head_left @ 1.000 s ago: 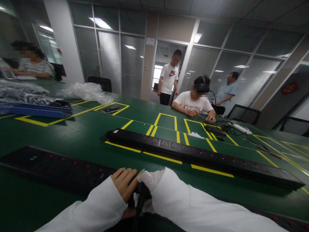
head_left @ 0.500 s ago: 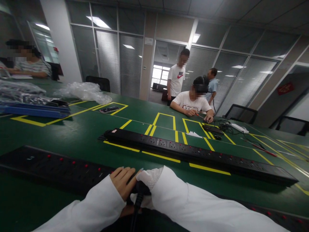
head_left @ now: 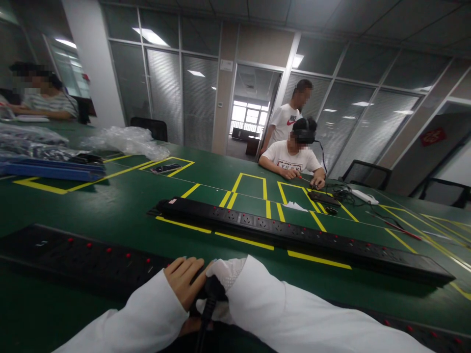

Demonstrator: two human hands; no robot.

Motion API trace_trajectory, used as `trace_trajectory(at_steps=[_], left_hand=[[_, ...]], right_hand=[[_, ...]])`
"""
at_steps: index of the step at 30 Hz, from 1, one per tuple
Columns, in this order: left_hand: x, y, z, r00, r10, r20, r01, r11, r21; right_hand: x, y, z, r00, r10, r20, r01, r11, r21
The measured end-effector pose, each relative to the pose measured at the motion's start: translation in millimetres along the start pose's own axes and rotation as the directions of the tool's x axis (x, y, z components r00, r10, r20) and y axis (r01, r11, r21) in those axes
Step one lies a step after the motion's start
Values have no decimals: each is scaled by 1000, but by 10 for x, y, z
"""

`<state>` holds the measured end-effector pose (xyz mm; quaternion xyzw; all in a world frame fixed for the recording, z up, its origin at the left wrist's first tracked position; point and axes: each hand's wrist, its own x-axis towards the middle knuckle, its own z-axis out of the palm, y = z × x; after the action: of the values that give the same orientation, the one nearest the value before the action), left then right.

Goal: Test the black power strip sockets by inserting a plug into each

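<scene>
My bare left hand (head_left: 185, 284) wraps over the near black power strip (head_left: 99, 257), fingers on its top and part of the hand showing below. My right hand (head_left: 222, 277), in a white dotted glove, closes around a black plug (head_left: 214, 290) against the strip, right beside my left hand. From the plug a thick black cable (head_left: 206, 318) drops toward me. How far the plug sits in a socket is hidden by the hands. Red switches or lights run along the strip, which passes under both hands and reappears at lower right.
A second long black power strip (head_left: 294, 233) lies across the green table (head_left: 121, 211), marked with yellow tape. Clear plastic wrap (head_left: 125, 139) and a blue tray (head_left: 55, 169) lie at left. Opposite, a seated person (head_left: 292, 159) handles small parts near cables and a white strip (head_left: 364, 196).
Both hands stay closed in nearly the same place, shifted slightly left in view. Behind the seated person, one standing person has moved right; another is no longer visible.
</scene>
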<state>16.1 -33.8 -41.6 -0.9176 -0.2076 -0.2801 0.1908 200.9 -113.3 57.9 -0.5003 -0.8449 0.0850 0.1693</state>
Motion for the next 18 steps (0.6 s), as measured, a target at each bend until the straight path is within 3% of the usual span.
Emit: trace_trajectory(at_steps=[5, 18], left_hand=[[5, 25, 7, 1000, -27, -8, 27, 998, 63], [13, 2, -44, 999, -25, 24, 26, 999, -42]], right_hand=[[92, 32, -52, 995, -62, 81, 64, 998, -26], [64, 17, -101, 989, -86, 118, 89, 996, -20]])
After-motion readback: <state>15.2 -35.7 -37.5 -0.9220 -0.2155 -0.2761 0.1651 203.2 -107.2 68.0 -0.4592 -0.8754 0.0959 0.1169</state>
